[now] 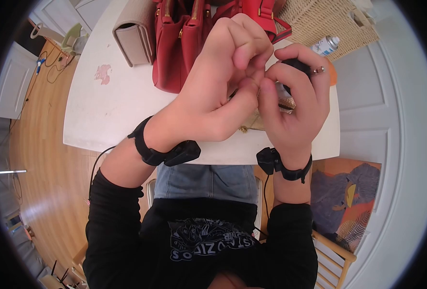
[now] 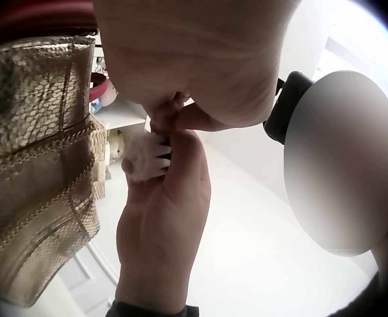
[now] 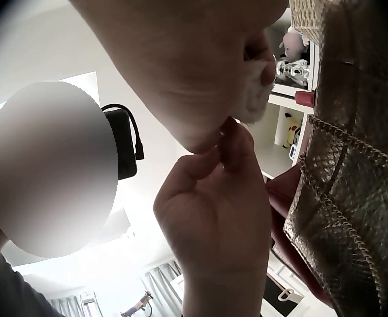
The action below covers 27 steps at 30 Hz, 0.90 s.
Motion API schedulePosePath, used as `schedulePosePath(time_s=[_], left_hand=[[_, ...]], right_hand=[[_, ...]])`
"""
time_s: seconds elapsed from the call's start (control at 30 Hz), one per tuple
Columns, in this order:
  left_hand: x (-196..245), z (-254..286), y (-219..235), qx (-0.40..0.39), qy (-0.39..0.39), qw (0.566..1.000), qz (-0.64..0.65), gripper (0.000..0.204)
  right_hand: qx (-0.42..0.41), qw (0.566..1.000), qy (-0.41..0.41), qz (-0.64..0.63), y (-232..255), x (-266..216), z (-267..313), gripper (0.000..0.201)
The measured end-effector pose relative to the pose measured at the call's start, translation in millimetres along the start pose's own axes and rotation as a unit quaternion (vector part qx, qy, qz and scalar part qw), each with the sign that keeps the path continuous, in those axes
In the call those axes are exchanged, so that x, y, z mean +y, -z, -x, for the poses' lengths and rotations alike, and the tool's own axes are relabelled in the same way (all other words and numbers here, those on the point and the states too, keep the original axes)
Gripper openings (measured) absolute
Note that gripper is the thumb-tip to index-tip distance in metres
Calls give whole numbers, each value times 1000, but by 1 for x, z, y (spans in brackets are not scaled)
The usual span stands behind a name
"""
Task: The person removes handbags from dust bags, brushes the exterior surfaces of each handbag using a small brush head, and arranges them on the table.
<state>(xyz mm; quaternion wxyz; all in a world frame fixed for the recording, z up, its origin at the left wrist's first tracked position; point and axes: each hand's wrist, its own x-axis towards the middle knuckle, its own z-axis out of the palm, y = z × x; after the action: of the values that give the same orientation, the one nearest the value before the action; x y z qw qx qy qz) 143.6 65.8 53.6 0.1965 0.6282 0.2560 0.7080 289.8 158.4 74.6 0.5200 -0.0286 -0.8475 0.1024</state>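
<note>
My left hand point(image 1: 213, 91) and right hand point(image 1: 297, 106) meet at their fingertips above the table, thumbs and forefingers bent together. What the left fingertips pinch is hidden, and I cannot tell what it is. The right hand holds a white fluffy thing point(image 2: 141, 155) in its curled fingers, seen from below in both wrist views. From above, a black rounded thing point(image 1: 295, 67) shows between those same fingers, with small silver metal pieces point(image 1: 319, 70) beside it. A gold snakeskin-textured bag point(image 2: 39, 105) with chain trim stands close by, mostly covered by the hands in the head view.
A red handbag point(image 1: 167, 67) and a beige clutch point(image 1: 135, 36) stand on the white table point(image 1: 90, 103) at back left. At back right are a wicker basket point(image 1: 319, 21), a spray can point(image 1: 325, 45) and another red bag point(image 1: 259, 17).
</note>
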Motion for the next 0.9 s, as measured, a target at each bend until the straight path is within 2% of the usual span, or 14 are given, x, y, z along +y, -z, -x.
schedulePosePath(time_s=[0.4, 0.57, 0.9], left_hand=[[1, -2, -1, -4, -4, 1000, -20, 44], [2, -2, -2, 18, -4, 999, 42, 44], [2, -4, -1, 19, 6, 999, 46, 46]], right_hand=[[6, 1000, -14, -20, -4, 3, 0, 19], [16, 999, -17, -23, -5, 1, 1, 19], [22, 999, -20, -19, -7, -1, 1, 19]])
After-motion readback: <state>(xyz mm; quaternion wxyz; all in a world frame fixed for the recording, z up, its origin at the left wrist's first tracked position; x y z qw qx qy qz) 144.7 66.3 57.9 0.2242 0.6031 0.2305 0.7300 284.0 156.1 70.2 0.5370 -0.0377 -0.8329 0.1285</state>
